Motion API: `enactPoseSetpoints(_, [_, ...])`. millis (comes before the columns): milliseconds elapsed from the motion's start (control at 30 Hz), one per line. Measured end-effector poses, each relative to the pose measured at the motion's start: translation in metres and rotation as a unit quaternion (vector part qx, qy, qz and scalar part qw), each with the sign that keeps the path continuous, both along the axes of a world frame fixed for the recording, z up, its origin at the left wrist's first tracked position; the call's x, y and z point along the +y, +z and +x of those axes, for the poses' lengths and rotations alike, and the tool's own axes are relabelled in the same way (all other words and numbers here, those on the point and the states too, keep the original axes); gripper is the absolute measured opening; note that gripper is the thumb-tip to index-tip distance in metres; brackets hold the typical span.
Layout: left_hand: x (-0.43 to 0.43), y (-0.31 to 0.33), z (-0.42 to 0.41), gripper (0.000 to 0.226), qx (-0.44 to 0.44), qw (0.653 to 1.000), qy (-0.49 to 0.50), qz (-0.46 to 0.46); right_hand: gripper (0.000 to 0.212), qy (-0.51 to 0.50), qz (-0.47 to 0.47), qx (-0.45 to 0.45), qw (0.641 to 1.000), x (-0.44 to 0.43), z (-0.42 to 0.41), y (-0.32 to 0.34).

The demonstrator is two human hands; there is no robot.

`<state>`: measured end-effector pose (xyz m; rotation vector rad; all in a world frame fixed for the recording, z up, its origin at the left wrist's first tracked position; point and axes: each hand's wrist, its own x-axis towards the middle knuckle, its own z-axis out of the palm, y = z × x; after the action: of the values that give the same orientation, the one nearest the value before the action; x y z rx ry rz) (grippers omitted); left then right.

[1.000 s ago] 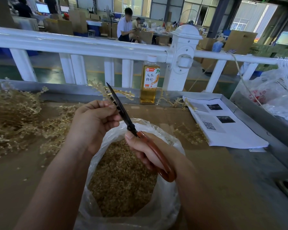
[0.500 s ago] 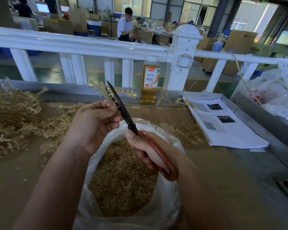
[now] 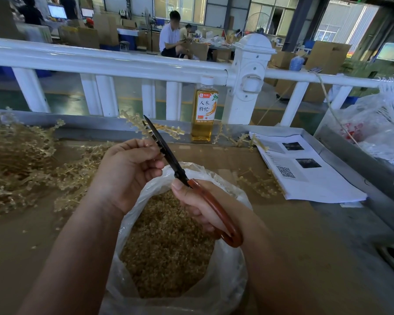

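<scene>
scissors point(image 3: 180, 172) slant up over the open plastic bag point(image 3: 228, 280), blades close together against a pale sprig point(image 3: 135, 125); the right hand point(image 3: 198, 208) curls its fingers round the red handles, thumb on top; the left hand point(image 3: 127, 173) pinches the sprig between thumb and fingertips, touching the blades; cut bits point(image 3: 166, 246) fill the bag; a bottle point(image 3: 203, 114) stands behind.

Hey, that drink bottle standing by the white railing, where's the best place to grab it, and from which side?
Wrap the labelled middle of the drink bottle, coming from the near side. It stands upright with straight walls there. The white railing closes off its back, and the narrow cap end would likely give less hold.
</scene>
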<state>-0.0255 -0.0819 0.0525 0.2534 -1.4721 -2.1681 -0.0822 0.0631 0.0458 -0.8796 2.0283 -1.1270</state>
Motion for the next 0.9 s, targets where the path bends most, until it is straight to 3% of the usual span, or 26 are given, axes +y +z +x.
enactPoseSetpoints(333, [0.004, -0.001, -0.001, 0.016, 0.012, 0.993, 0.098, -0.069, 0.039, 0.027, 0.004, 0.075, 0.997, 0.003, 0.001, 0.006])
enactPoseSetpoints(600, [0.006, 0.000, -0.001, 0.026, 0.005, 0.985, 0.151, -0.088, 0.069, 0.021, 0.022, 0.104, 0.994, 0.002, -0.001, 0.002])
enactPoseSetpoints(900, [0.003, 0.001, 0.000, 0.023, -0.023, 0.983, 0.155, -0.095, 0.046, 0.015, 0.027, 0.147, 0.989, 0.000, -0.003, -0.005])
